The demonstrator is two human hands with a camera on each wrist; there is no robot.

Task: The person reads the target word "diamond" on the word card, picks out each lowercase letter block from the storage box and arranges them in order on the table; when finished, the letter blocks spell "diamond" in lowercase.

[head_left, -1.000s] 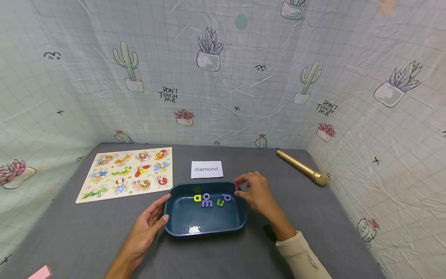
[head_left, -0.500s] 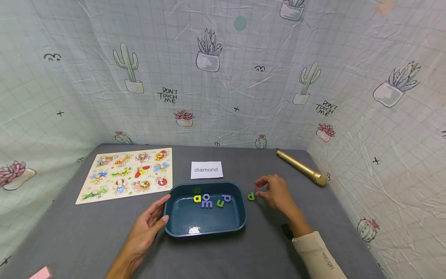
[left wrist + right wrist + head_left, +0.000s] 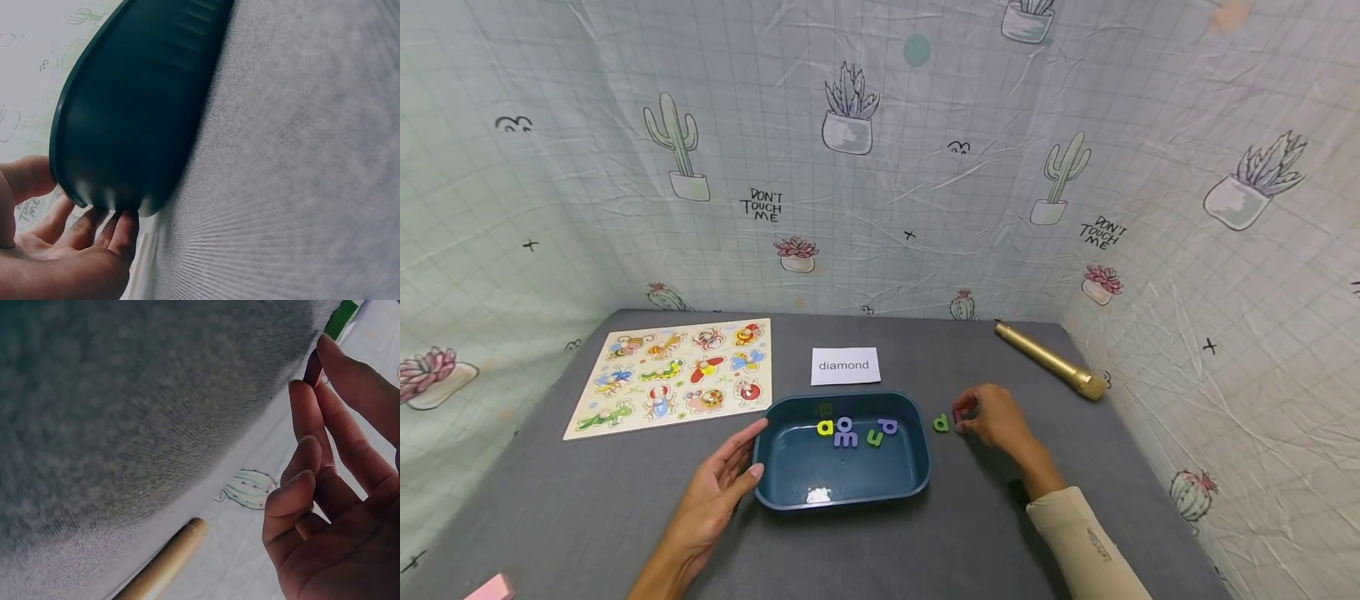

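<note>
1. Well, the nearest thing is a pink block (image 3: 490, 587), out to the left of the left hand (image 3: 715, 486) and behind it. Only part of it shows.
2. The left hand is not curled round anything. Its thumb and fingertips touch the outside of the blue tray (image 3: 880, 475), at the end by that hand.
3. The tray sits on the gray table (image 3: 625, 500) between the two hands. Inside are a yellow a (image 3: 825, 427), a purple o (image 3: 838, 424), a purple m (image 3: 846, 439), a green n (image 3: 874, 438) and another purple letter (image 3: 887, 426), closest to the right hand (image 3: 994, 417).
4. The right hand pinches a thin red piece (image 3: 957, 418) outside the tray. It looks like a short stick, and its long way runs front to back. I can't tell which letter it is, or if it touches the table.
5. I think the spot that matters most is between the red piece and the green d (image 3: 941, 423). The d lies just left of the right fingertips. The right hand is much nearer; the left hand is across the tray.
6. Ahead, between the hands, a white card (image 3: 845, 377) says "diamond".
7. A bug picture board (image 3: 681, 392) lies ahead of the left hand. A gold microphone (image 3: 1045, 357) lies ahead and right of the right hand.
8. Farthest off hangs a cactus sheet (image 3: 895, 208).
</note>
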